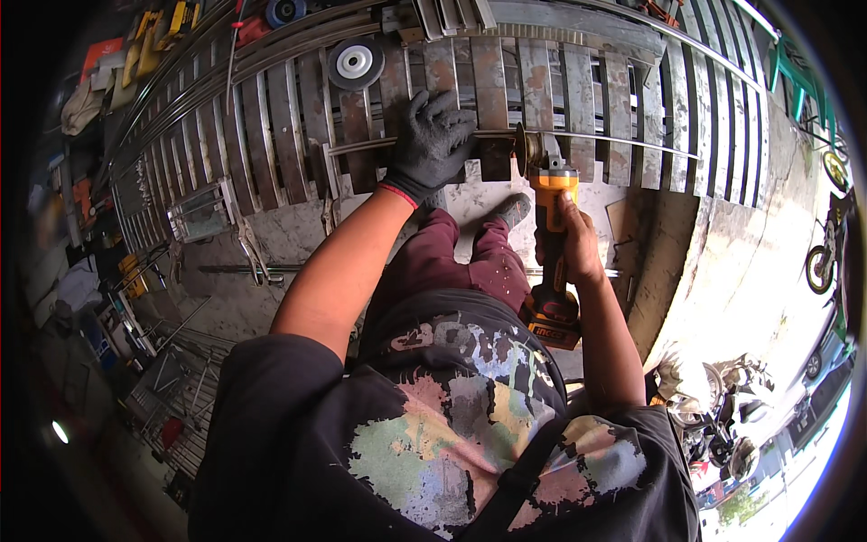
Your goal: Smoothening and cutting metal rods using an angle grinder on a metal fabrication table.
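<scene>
My right hand (578, 237), bare, is closed around the body of a yellow and black cordless angle grinder (551, 212). The grinder stands with its battery toward me and its thin disc (521, 150) upright at a thin metal bar (623, 139). A small reddish glow shows beside the disc. My left hand (432, 143), in a dark grey glove with a red cuff, lies over the same bar to the left of the disc, its fingers bent across it. What the fingertips touch underneath is partly hidden. Beyond it a round black grinding disc with a white hub (354, 63) rests on the slats.
A slatted metal workbench (488, 77) spans the front, with long steel tubes (578, 41) along its far side. Locking pliers (248, 253) hang at its near left edge. Tools and metal racks crowd the left; motorcycles (722, 406) stand on the right.
</scene>
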Tool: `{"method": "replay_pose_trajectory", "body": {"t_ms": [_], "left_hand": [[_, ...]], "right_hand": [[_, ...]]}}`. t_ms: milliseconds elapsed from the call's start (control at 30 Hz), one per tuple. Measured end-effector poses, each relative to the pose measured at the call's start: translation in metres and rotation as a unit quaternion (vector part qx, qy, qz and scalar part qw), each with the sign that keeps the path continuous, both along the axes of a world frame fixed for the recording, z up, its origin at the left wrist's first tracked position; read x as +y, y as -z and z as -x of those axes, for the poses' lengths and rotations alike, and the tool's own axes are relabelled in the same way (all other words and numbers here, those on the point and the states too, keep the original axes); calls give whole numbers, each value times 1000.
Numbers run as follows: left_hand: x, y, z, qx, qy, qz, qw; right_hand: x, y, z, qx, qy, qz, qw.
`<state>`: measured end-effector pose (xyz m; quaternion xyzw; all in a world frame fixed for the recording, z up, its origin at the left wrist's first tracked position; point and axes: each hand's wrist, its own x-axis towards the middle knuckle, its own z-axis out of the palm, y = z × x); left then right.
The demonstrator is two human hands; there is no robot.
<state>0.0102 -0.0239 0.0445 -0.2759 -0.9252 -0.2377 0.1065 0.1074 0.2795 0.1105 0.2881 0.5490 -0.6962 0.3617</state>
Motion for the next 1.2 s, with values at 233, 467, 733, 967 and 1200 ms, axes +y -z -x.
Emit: {"method": "replay_pose_trajectory", "body": {"t_ms": [233,467,733,967,1200], "left_hand": [[1,-3,-1,-2,2,15,1000],[1,-4,-1,-16,0,17,1000],[2,-6,0,-11,4,11,1000],[3,-6,-1,-7,6,5,1000],[3,-10,0,-16,8,12,1000]], "right_hand": [[-2,0,0,-13,18,-8,1000],[-3,0,2,-2,17,1,1000],[-1,2,2,-2,11,-6,1000],[-1,3,1,-8,18,-1,1000],[2,8,-1,-10,18,-1,1000]]}}
